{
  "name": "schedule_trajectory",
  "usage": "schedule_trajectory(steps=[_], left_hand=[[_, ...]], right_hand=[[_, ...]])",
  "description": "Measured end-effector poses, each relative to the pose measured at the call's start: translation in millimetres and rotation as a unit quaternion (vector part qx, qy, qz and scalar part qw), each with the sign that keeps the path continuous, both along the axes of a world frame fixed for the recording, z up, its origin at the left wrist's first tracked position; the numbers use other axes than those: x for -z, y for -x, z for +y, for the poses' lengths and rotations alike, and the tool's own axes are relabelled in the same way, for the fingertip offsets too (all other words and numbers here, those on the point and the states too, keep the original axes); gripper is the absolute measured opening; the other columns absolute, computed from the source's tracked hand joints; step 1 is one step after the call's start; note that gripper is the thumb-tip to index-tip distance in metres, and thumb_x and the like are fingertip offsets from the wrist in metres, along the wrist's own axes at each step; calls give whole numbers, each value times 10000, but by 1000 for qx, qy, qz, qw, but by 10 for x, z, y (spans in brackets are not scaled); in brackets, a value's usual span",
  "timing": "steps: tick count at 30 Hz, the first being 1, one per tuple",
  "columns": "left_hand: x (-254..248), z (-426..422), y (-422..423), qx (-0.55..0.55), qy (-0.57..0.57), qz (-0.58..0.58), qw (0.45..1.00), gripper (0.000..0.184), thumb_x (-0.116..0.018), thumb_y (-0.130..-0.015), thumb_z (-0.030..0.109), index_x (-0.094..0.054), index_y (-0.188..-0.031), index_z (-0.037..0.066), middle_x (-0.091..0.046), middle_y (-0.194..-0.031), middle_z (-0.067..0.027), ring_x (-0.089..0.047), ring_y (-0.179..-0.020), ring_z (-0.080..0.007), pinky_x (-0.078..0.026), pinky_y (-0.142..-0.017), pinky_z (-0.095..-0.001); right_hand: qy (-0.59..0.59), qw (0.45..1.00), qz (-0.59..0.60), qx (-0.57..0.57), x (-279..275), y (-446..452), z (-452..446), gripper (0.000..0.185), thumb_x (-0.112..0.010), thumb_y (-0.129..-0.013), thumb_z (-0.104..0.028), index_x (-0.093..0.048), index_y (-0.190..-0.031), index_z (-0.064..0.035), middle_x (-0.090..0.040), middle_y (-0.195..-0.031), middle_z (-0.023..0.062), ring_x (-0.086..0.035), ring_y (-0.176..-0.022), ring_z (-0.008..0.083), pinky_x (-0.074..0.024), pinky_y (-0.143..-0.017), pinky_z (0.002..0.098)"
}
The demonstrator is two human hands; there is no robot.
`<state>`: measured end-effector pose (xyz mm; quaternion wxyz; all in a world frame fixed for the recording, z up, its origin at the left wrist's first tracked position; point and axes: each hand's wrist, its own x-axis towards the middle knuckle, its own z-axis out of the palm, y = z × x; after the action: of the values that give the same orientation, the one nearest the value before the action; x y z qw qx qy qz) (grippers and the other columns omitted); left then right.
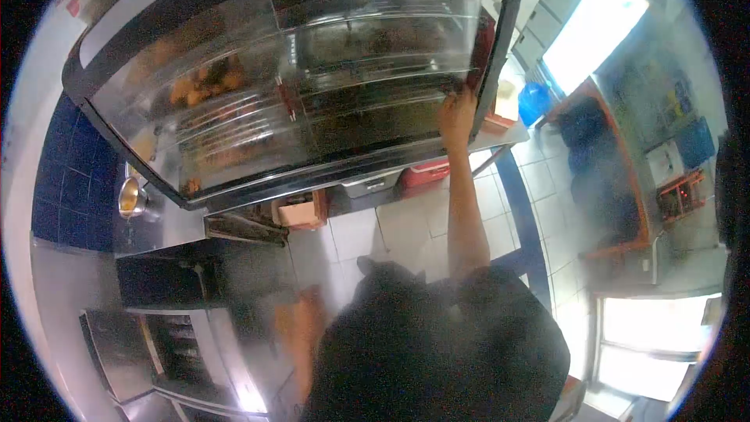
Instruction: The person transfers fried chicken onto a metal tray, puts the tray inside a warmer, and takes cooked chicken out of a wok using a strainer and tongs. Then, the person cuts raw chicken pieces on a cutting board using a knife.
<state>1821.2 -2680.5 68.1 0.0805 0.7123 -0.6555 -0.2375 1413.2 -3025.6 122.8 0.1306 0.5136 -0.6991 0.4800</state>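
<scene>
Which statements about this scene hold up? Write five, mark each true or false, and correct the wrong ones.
1. The right hand is at the picture-right end of the display case. True.
2. The metal container stands on the floor. False: the metal container is on the counter, at picture left.
3. Orange-brown food shows in the left part of the case. True.
4. The person's shirt is white. False: the shirt is black.
5. The bright blue object is left of the case. False: the blue object is to its right in the picture.
</scene>
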Motion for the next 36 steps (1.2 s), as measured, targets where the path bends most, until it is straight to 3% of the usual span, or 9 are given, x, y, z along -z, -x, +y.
schedule_trajectory(steps=[4, 8, 11, 13, 22, 27, 29, 32, 36], left_hand=[[-41, 78, 146, 50, -2, -72, 996, 279, -549, -902, 290, -654, -1152, 220, -692, -1095, -103, -672, -907, -372, -518, -790, -506], [-732, -92, 600, 16, -106, -126, 986, 291, -523, -905, 338, -652, -1157, 272, -701, -1080, -79, -686, -888, -342, -522, -785, -516], [-197, -85, 524, 33, 5, 0, 999, 271, -534, -907, 279, -653, -1144, 226, -705, -1066, -86, -683, -908, -340, -529, -807, -486], [-48, -83, 628, 31, 81, 133, 987, 237, -519, -895, 105, -632, -1088, 25, -659, -1058, -199, -622, -967, -399, -493, -869, -440], [58, -577, 1408, -25, 38, 193, 980, 205, -548, -916, 107, -613, -1091, 21, -635, -1086, -214, -629, -963, -374, -500, -856, -433], [365, -832, 1847, -31, 104, 220, 969, 208, -550, -919, 102, -607, -1096, 10, -635, -1090, -207, -640, -957, -343, -515, -831, -419], [328, -837, 2085, -62, 139, 347, 925, 202, -533, -930, 104, -605, -1087, -1, -633, -1074, -218, -629, -967, -374, -510, -851, -430], [130, -892, 2255, -46, 72, 258, 962, 217, -508, -940, 106, -606, -1090, -16, -628, -1074, -238, -609, -1000, -400, -492, -886, -450], [295, -893, 2324, -46, 129, 235, 962, 222, -514, -919, 109, -595, -1075, -26, -626, -1060, -253, -612, -955, -419, -491, -868, -477]], right_hand=[[-72, 991, -103, -44, -154, -316, 181, 523, -582, -858, -172, -439, -1276, 109, -499, -1219, 344, -493, -1126, 497, -410, -986, 532], [-39, 997, 9, -62, -31, -616, 206, 520, -570, -877, -172, -424, -1284, 116, -490, -1229, 342, -495, -1132, 491, -423, -988, 516], [-81, 988, -53, -116, -146, -868, 278, 488, -513, -924, -183, -430, -1302, 115, -492, -1237, 370, -500, -1121, 524, -444, -950, 525], [-88, 977, -99, -167, -212, -1002, 348, 491, -509, -936, -183, -422, -1319, 114, -476, -1272, 376, -472, -1169, 528, -410, -1010, 513], [-38, 946, -1, -321, -89, -1308, 302, 476, -524, -926, -162, -430, -1302, 115, -489, -1215, 380, -456, -1142, 541, -389, -1004, 545], [-175, 872, -74, -451, -236, -1403, 243, 508, -514, -935, -138, -370, -1356, 107, -459, -1237, 345, -446, -1157, 499, -384, -1008, 520], [-63, 887, -23, -457, -81, -1518, 110, 498, -521, -949, -159, -391, -1372, 69, -480, -1250, 297, -498, -1148, 430, -422, -981, 484], [-208, 816, -104, -529, -79, -1474, 70, 465, -519, -969, -162, -417, -1386, 18, -504, -1277, 249, -542, -1157, 351, -460, -970, 426], [-128, 753, -131, -632, 498, -1183, -183, 393, -553, -975, -165, -495, -1324, 5, -559, -1265, 167, -580, -1159, 280, -498, -956, 362]])
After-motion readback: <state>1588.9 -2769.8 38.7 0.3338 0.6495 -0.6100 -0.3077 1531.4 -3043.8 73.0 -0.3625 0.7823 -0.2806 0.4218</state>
